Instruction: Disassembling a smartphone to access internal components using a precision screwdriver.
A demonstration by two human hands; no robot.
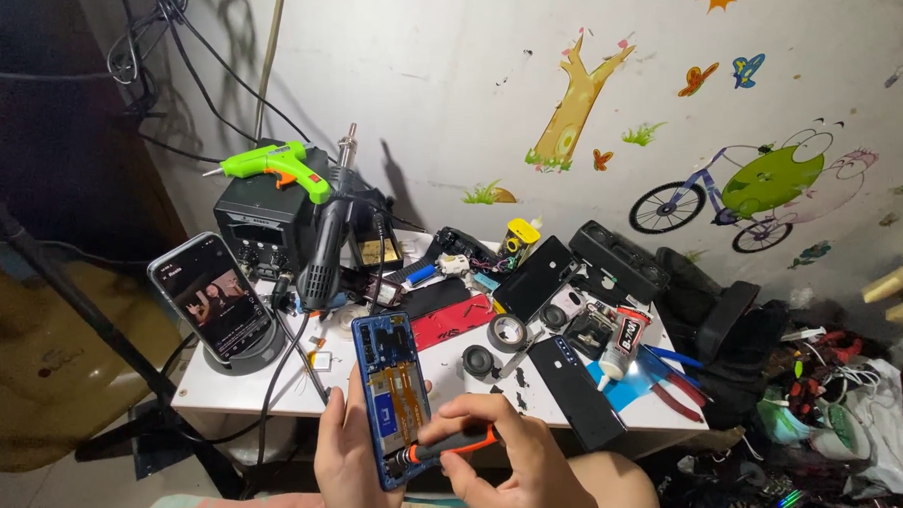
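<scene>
An opened blue phone (pixel 392 392), its back cover off and its inner parts laid bare, is held upright at the near edge of the white table (pixel 447 369). It is clasped from the left side by the left hand (pixel 347 461), whose fingers are curled around the frame. One screwdriver (pixel 450 444) with an orange and black grip is pinched by the closed fingers of the right hand (pixel 519 467), and its tip is set against the lower end of the blue phone.

Left of the blue phone, a second phone (pixel 210 296) with a lit screen is propped on one round stand (pixel 248 357). Behind the blue phone, one black hot-air gun (pixel 327 240) is hung beside one black rework station (pixel 262 222), on top of which one green glue gun (pixel 274 165) is laid. Right of the blue phone, one red back cover (pixel 454 322), two rolls of tape (pixel 509 332) and (pixel 479 360), one black phone shell (pixel 575 392) and one tube of glue (pixel 624 342) are spread on the table. One black-backed phone (pixel 534 277) is leant further back, right of the blue phone. Cartoon stickers are seen on the wall (pixel 477 95) behind the table.
</scene>
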